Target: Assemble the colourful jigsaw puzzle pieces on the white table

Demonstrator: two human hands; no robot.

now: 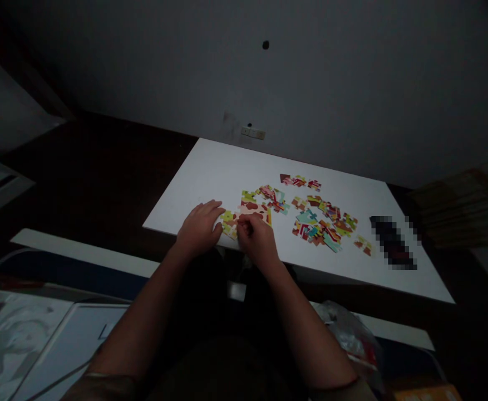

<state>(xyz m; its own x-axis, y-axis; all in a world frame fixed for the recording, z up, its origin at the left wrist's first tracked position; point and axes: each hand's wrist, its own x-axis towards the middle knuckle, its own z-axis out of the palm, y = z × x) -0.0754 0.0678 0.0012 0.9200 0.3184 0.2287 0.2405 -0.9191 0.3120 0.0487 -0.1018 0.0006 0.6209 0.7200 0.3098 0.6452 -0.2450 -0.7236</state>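
Your left hand point(200, 228) and right hand point(257, 239) sit close together, apart but not by much, near the front edge of the white worktop point(202, 172). The left lies spread, its fingertips against a cluster of jigsaw pieces point(229, 223). The right curls over them; whether it pinches one, you cannot tell from here. Keeping that left hand flat steadies the joined pieces point(254, 209). More loose pieces point(319, 225) lie to the right.

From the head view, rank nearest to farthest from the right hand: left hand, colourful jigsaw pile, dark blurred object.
1. Left hand, just to the left.
2. Colourful cardboard jigsaw pile, to the right.
3. Dark pixelated oblong object, far right.
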